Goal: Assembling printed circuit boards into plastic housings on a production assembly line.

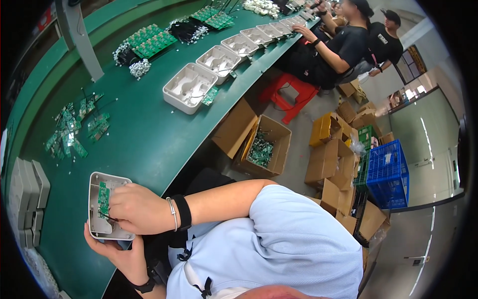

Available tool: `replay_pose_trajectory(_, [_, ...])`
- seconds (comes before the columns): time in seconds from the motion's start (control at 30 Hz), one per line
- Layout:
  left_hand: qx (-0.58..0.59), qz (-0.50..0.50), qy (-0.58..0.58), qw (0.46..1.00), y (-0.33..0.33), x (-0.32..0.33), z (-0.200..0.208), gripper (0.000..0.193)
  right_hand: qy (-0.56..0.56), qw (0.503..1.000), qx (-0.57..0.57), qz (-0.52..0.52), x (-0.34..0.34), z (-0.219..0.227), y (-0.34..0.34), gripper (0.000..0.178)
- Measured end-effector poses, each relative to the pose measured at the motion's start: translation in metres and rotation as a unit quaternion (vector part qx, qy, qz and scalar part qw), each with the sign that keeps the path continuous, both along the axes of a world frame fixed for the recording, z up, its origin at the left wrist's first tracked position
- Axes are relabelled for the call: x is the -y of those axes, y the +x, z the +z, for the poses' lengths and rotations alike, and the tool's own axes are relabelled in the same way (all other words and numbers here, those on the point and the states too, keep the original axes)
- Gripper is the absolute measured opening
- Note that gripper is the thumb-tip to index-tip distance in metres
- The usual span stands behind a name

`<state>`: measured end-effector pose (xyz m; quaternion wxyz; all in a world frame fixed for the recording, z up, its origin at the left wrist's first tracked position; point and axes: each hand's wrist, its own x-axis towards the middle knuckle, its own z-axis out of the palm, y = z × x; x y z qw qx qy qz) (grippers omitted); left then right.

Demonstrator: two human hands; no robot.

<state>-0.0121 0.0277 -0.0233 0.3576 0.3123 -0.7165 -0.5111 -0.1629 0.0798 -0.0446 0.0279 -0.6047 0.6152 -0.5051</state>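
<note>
A white plastic housing [93, 187], shaped like a shallow open box, is tilted up at the table's near edge. My left hand [119, 253] grips it from below, thumb and fingers around its lower end. Inside stands a narrow green circuit board [103, 199] along one side. My right hand [137, 208] reaches into the housing beside the board with its fingers curled together. A short black wire [107, 217] runs from the board's lower end towards those fingertips. Whatever the fingertips pinch is hidden under the hand.
Loose circuit boards [67, 129] lie on the green table [134, 134]. A row of open white housings [189, 87] lines its edge. Stacked grey-white covers [30, 199] stand at left. Boxes [266, 149], a red stool [289, 94] and a co-worker [343, 50] are on the right.
</note>
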Motion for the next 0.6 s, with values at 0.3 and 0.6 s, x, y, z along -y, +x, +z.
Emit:
replay_pose_trajectory(0.3, [0.015,-0.004,-0.04,0.999,-0.001,0.001,0.003,0.109,0.047,0.999,-0.027,0.003,-0.004,0.003,-0.001,0.006])
replay_pose_trajectory(0.6, [0.014,-0.018,-0.033,0.999,0.01,0.013,-0.003,0.11,-0.03,0.999,0.0,-0.012,-0.004,0.015,-0.007,0.02])
